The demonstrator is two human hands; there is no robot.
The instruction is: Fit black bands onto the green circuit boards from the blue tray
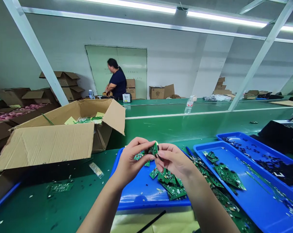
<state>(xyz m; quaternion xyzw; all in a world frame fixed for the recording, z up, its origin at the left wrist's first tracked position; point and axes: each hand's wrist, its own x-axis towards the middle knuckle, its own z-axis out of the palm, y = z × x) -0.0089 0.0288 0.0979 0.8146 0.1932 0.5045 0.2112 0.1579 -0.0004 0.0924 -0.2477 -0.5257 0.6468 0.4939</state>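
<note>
Together, both hands [134, 153] [172, 158] hold a circuit board [153, 149] — carton flap [115, 116] apart, leftward.

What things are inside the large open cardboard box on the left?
Yellow pieces and thin green strips show inside the cardboard box. Its front flap and these upper things cover whatever lies deeper; the bottom is hidden.

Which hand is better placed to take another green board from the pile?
Probably the right hand: it is nearer the pile, while the left hand pinches the small board.
</note>
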